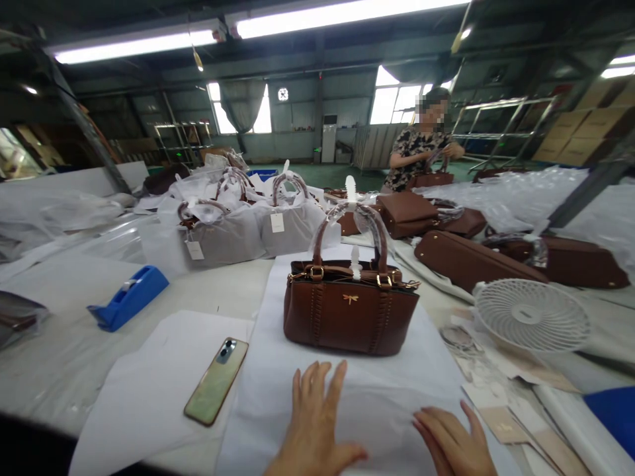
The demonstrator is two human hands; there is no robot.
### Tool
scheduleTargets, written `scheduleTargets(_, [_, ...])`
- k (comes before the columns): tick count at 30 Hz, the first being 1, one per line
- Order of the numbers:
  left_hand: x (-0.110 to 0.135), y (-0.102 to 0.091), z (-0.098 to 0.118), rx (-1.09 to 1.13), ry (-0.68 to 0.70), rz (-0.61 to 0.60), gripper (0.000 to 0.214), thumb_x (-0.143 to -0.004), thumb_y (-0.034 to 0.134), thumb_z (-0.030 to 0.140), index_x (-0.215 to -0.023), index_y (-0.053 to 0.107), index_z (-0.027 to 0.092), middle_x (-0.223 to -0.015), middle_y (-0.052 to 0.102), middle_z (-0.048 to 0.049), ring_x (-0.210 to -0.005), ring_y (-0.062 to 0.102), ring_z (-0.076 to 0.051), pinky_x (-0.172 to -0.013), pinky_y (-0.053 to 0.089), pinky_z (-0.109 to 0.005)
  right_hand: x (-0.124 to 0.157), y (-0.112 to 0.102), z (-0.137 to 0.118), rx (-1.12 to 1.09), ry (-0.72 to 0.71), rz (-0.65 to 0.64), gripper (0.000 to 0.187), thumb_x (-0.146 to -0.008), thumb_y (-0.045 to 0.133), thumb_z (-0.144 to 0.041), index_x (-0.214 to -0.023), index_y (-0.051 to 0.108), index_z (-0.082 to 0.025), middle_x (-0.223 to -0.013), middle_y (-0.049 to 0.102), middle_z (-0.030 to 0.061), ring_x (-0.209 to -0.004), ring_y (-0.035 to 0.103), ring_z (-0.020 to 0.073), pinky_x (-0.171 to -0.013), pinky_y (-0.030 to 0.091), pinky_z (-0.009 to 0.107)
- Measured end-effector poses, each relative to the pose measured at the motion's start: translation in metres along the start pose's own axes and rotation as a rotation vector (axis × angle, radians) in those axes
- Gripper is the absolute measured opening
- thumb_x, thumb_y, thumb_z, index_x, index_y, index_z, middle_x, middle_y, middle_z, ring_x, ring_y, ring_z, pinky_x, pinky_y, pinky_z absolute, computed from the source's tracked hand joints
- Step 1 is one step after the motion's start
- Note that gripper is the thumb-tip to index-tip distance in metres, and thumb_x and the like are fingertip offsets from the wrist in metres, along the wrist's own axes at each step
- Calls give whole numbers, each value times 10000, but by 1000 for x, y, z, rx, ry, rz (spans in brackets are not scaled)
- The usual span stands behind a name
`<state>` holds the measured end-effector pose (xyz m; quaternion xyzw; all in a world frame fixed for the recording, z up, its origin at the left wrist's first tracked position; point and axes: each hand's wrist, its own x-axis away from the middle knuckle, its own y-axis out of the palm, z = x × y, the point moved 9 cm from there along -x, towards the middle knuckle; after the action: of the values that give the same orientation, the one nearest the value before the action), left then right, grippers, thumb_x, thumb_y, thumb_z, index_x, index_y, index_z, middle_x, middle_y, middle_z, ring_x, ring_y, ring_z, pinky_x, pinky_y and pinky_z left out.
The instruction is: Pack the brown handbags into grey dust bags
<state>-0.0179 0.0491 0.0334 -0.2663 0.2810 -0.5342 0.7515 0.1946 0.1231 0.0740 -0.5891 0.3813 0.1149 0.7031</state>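
A brown handbag [347, 311] with a gold dragonfly emblem stands upright on white tissue paper [268, 317]. Clear plastic wraps its two raised handles, and white plastic ties rise from them and from the bag's opening. Just in front of the bag my left hand [315, 423] is spread over the paper, fingers stretched and thumb out, holding nothing. My right hand [454, 436] lies at the paper's lower right, fingers extended and thumb apart. Neither hand touches the bag. Between the hands the sheet looks thin and slightly wrinkled.
Left of the paper lie a phone [217, 381] and a blue tape dispenser [129, 297]. Tissue-wrapped bags [228, 235] stand behind. To the right are a white fan [533, 315], paper tags [503, 423] and several brown bags [476, 258]. Across the table a person [417, 152] handles another bag.
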Motion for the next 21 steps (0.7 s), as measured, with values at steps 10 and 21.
scheduleTargets(10, [-25,-15,6,-442,212,242,899,-699,456,-62,-1508,376,321,-1295,651,-120,-1165,625,-318,-1104,410,-631,-106,-34,30,49,7,176,167,-1027,466,-255,-1031,626,-210,-716,637,-12,-631,611,151,-975,375,403])
scheduleTargets(21, [-82,-120,37,-84,42,46,297,-1008,368,254,-940,657,249,-916,713,-11,-868,655,-199,-823,470,-334,-130,-50,8,296,-123,192,718,-960,536,-571,-1394,477,-1,-1235,644,253,-1174,576,376,-1170,181,638])
